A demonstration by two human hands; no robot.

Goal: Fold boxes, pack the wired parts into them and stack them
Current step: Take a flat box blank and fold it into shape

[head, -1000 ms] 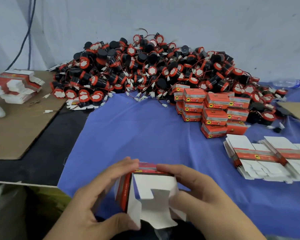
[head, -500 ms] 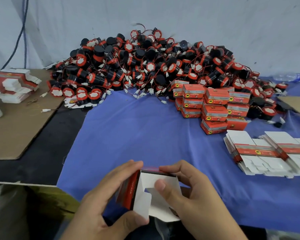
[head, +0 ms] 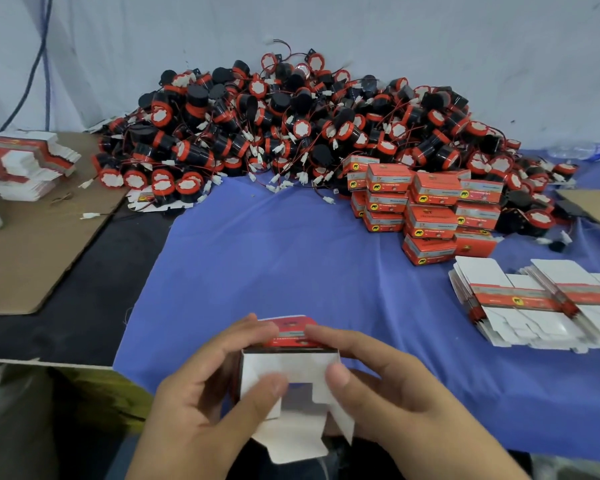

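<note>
Left hand and right hand, two in all, hold one small red and white box between them, low in the middle of the view, just above the near edge of a blue cloth. Each hand has its fingers curled over the red top face and its thumb pressed on a white end flap. The flaps are only partly folded, and the gap between them shows a dim inside; whether anything is in the box cannot be told. At the far left, one stack of flat box blanks lies on a sheet of brown cardboard. To its right, along the back wall, spreads one large heap of wired parts, round, black and red with thin wires and white plugs, too many to count. Right of centre stand about twelve closed boxes, red, piled three high in four columns against the heap. Farther right, two bundles of flat blanks lie side by side on the cloth. One clear bottle lies behind them.
</note>
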